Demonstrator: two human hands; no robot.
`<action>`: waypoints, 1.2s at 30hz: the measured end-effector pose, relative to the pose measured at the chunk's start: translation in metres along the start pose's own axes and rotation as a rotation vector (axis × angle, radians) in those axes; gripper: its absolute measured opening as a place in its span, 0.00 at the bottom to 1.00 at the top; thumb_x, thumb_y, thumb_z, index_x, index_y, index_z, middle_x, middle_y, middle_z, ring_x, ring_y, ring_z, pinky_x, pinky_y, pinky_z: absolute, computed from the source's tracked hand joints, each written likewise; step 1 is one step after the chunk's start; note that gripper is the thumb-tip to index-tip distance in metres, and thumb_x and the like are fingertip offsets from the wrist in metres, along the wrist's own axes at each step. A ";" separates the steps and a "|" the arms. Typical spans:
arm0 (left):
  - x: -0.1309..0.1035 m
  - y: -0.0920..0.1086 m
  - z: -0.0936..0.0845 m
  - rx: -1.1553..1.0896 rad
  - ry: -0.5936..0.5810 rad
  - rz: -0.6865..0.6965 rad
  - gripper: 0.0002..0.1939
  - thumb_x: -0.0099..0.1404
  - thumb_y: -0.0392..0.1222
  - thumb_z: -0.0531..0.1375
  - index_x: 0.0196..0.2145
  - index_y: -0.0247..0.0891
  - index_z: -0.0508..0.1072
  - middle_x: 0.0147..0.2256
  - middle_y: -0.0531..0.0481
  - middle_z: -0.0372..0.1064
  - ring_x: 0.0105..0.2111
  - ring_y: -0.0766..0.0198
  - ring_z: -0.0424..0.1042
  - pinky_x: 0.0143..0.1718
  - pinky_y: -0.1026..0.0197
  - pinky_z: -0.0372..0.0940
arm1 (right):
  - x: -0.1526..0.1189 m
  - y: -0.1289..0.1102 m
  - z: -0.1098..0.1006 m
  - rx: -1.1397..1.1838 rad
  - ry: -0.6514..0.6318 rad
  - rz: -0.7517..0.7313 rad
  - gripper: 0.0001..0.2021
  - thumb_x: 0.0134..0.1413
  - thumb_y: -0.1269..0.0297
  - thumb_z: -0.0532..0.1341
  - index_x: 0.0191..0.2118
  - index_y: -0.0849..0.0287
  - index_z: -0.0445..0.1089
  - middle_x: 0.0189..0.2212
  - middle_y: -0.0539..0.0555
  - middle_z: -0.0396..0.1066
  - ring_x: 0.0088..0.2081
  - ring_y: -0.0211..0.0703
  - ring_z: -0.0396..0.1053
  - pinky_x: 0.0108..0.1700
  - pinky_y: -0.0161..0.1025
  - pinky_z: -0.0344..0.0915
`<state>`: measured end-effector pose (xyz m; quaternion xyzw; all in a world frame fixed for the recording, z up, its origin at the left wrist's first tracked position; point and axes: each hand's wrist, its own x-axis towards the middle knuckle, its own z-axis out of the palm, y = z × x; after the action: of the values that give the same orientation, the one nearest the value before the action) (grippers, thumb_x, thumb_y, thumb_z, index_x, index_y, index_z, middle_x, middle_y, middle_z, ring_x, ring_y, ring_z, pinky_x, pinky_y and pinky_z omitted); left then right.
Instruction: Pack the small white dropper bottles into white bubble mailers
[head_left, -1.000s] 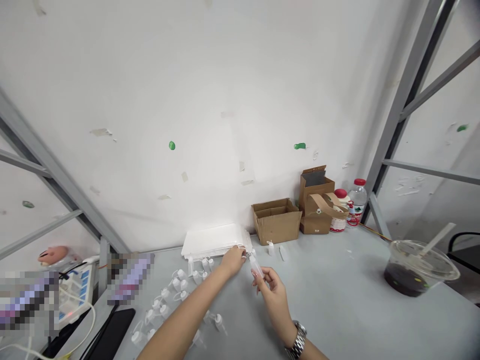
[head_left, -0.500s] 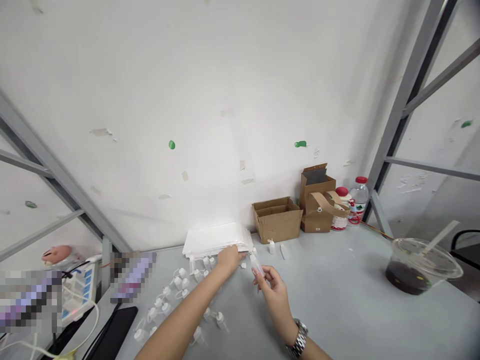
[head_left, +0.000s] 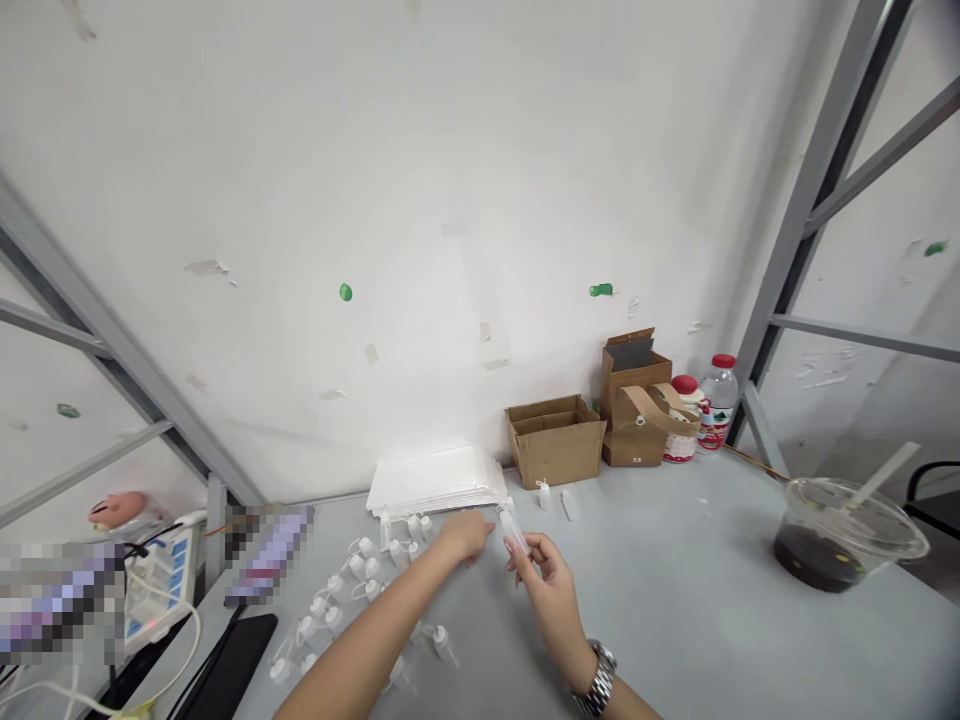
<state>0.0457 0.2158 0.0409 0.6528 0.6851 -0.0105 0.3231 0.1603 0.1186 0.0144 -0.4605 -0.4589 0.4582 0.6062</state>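
Note:
My right hand [head_left: 551,585] holds a small translucent squeeze bottle [head_left: 515,537] with a white cap, tilted, its top toward the back of the table. Just left of it, my left hand [head_left: 466,536] is low over the table with its fingers closed together; anything in them is hidden. Several similar white-capped dropper bottles [head_left: 358,567] stand to the left of my left forearm, some partly behind it. Two small pieces lie farther back on the right: a white-capped bottle [head_left: 544,494] and a slim whitish piece [head_left: 570,506].
White sheets [head_left: 435,480] are stacked against the wall. Beside them stand an open cardboard box [head_left: 556,450], a brown paper bag [head_left: 634,435] and a red-capped bottle [head_left: 720,400]. A plastic bowl of dark liquid [head_left: 821,560] is at right; a black power bank-like slab [head_left: 229,665] lies at left.
My left hand has come down slightly toward me, and the small white piece seen beside its fingertips is out of sight. My right hand keeps the bottle in nearly the same place.

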 end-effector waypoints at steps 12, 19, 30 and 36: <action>-0.095 -0.015 0.000 -1.091 0.125 0.303 0.27 0.52 0.61 0.54 0.35 0.33 0.72 0.37 0.39 0.75 0.40 0.56 0.73 0.41 0.59 0.66 | -0.012 -0.003 0.005 -0.037 -0.164 -0.074 0.13 0.50 0.52 0.58 0.29 0.59 0.68 0.24 0.51 0.68 0.28 0.41 0.64 0.33 0.35 0.61; -0.099 -0.021 0.012 -1.161 0.241 0.255 0.26 0.46 0.61 0.60 0.31 0.33 0.77 0.35 0.39 0.76 0.40 0.51 0.73 0.45 0.54 0.64 | -0.017 0.000 0.007 -0.219 -0.119 -0.230 0.08 0.49 0.59 0.60 0.26 0.57 0.68 0.23 0.50 0.66 0.27 0.40 0.63 0.32 0.36 0.62; -0.098 -0.022 0.026 -1.301 0.391 0.236 0.19 0.44 0.54 0.65 0.28 0.35 0.77 0.33 0.42 0.77 0.42 0.51 0.72 0.48 0.52 0.62 | -0.016 0.007 0.003 -0.298 -0.123 -0.350 0.05 0.50 0.62 0.60 0.29 0.57 0.68 0.22 0.50 0.62 0.29 0.42 0.61 0.35 0.38 0.60; -0.096 -0.031 0.028 -1.283 0.362 0.304 0.17 0.46 0.52 0.64 0.28 0.35 0.77 0.38 0.41 0.76 0.45 0.50 0.70 0.50 0.51 0.60 | -0.015 0.001 0.005 -0.172 -0.203 -0.075 0.09 0.47 0.57 0.61 0.26 0.58 0.68 0.20 0.48 0.63 0.26 0.40 0.62 0.31 0.35 0.59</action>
<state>0.0237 0.1138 0.0501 0.4126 0.4995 0.5524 0.5245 0.1527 0.1045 0.0126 -0.4447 -0.5723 0.4384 0.5315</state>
